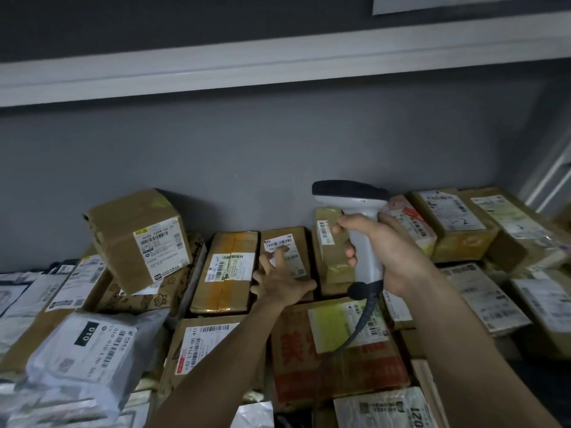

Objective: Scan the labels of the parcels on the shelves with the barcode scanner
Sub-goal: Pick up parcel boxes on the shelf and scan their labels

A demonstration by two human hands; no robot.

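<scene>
Shelf bay against a matt grey wall; a white shelf board runs overhead, tilted in the wide-angle view, and a white upright shows at the far right. The shelf is packed edge to edge with parcels. Brown corrugated cartons, taped and scuffed, fill the centre and right, each with a white printed label. One cube-shaped carton sits tilted on top of the others at left, its label facing forward. Soft grey plastic mailer bags, wrinkled and glossy, lie at lower left, one marked "010". A flat carton with red printed characters lies in the near centre. Barcode scanner: pale grey pistol-shaped plastic body with a dark head and a black cable hanging from the handle base, held upright above the rear row of cartons. Right hand: grip wrapped round the scanner handle, forefinger at the trigger side. Left hand: fingers spread, fingertips resting on the labelled carton in the rear centre row, touching its white label. Both forearms are bare.
</scene>
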